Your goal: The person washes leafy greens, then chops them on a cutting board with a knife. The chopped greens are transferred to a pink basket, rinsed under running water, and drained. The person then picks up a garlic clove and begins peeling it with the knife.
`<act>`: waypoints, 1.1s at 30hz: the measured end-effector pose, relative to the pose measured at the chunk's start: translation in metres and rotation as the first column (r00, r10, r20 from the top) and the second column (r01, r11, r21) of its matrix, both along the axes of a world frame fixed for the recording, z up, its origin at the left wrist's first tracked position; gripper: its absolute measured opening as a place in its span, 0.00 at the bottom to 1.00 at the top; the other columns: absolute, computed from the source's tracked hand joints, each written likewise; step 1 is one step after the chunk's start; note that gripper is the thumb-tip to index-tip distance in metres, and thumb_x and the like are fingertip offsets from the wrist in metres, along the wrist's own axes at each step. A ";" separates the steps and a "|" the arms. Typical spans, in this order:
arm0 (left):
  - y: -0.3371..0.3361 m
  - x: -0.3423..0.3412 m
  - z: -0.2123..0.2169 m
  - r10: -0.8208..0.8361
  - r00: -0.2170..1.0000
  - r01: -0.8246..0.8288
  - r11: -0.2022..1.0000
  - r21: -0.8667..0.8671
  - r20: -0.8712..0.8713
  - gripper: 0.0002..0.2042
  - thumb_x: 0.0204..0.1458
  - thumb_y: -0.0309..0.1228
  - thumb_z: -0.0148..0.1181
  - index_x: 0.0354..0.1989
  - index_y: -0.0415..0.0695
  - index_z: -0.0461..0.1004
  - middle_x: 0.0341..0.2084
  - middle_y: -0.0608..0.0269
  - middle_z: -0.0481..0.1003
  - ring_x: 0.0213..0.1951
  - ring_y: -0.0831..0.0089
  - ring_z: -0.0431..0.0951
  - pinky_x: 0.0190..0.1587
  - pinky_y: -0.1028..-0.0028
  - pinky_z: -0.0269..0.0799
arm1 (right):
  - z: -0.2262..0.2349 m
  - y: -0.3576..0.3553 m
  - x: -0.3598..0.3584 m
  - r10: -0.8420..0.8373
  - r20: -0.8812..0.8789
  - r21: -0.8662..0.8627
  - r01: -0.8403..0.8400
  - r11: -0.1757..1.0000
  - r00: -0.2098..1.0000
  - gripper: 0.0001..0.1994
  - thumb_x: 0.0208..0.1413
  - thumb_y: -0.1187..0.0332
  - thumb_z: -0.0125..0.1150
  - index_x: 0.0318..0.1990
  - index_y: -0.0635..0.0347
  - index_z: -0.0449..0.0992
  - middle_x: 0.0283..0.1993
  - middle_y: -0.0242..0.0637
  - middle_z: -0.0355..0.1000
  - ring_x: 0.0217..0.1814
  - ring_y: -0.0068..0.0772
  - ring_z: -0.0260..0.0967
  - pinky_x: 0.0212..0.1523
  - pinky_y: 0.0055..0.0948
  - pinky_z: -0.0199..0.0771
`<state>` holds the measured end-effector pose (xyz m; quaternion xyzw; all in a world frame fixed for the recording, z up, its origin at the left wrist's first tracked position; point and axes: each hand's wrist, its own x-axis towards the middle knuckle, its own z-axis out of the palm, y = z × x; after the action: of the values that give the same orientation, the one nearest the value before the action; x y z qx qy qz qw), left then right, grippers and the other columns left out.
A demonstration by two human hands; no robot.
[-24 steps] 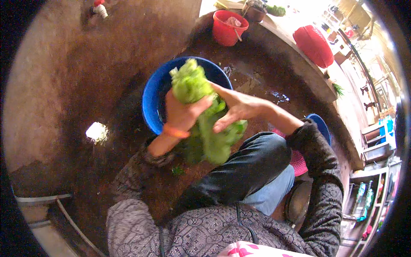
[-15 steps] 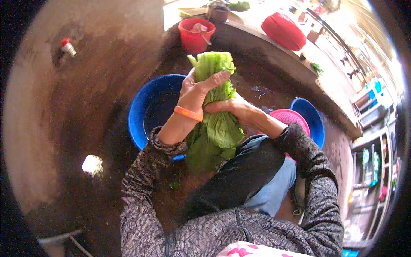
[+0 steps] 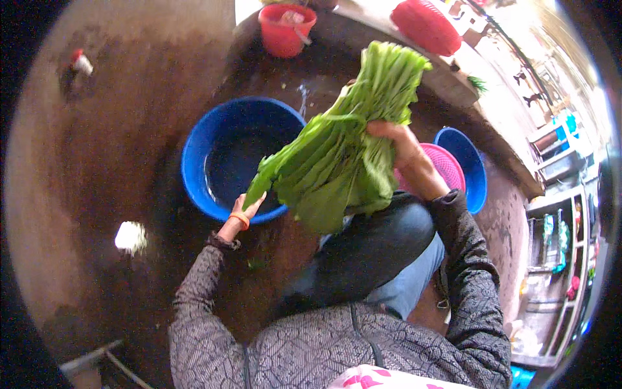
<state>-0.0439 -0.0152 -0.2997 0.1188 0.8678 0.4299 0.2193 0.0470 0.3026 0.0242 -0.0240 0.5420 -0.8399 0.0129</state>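
A big bunch of leafy greens point(image 3: 350, 136) is held up in front of me, with its pale stalks at the top and its broad leaves fanned down and left. My right hand point(image 3: 396, 139) is closed around the stalks on their right side. At the lower left, my left hand point(image 3: 246, 207), with an orange wristband, has the tip of one outstretched leaf between its thumb and fingers. The leaves partly hide those fingers. This hand is beside the near rim of a large blue basin point(image 3: 194, 142), dark inside, and the leaves overlap the basin's right side.
A pink basket point(image 3: 447, 165) and another blue basin point(image 3: 476, 175) stand to the right, past my bent knee. At the back are a red bucket point(image 3: 285, 42) and a low ledge point(image 3: 369, 39) bearing a red basket point(image 3: 427, 27). A metal shelf rack point(image 3: 551, 285) stands far right.
My left hand has let go of the stalks and moved down and left to a leaf tip. My right hand has moved the bunch right; its leaves are now spread out.
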 end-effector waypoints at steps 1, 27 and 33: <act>-0.015 0.014 -0.017 -0.017 0.996 0.009 0.996 -0.092 -0.089 0.25 0.61 0.54 0.47 0.41 0.46 0.82 0.34 0.49 0.81 0.42 0.54 0.82 0.44 0.59 0.75 | -0.005 0.006 0.001 -0.004 0.041 -0.036 0.006 0.999 0.999 0.24 0.50 0.72 0.63 0.58 0.65 0.71 0.51 0.40 0.77 0.47 0.38 0.77 0.51 0.37 0.78; -0.250 -0.287 0.408 0.043 0.191 -0.402 0.915 -0.038 -0.981 0.21 0.65 0.42 0.49 0.61 0.44 0.71 0.60 0.53 0.71 0.63 0.57 0.68 0.63 0.63 0.64 | 0.011 -0.014 0.030 -0.110 0.034 0.103 0.106 0.989 0.993 0.32 0.53 0.66 0.58 0.67 0.61 0.61 0.62 0.38 0.68 0.62 0.38 0.67 0.64 0.39 0.66; -0.266 -0.361 0.404 -0.392 0.097 -0.600 0.710 -0.368 -0.915 0.16 0.63 0.41 0.46 0.46 0.47 0.78 0.38 0.56 0.79 0.42 0.51 0.77 0.51 0.60 0.69 | 0.001 -0.002 0.028 -0.116 0.009 0.035 0.116 0.993 0.993 0.31 0.54 0.67 0.58 0.67 0.62 0.61 0.60 0.39 0.69 0.60 0.38 0.70 0.61 0.39 0.70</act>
<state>-0.4053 -0.2814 0.1040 0.2106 0.8716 -0.1088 -0.4290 0.0749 0.3007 0.0249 0.0122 0.5566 -0.8300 -0.0326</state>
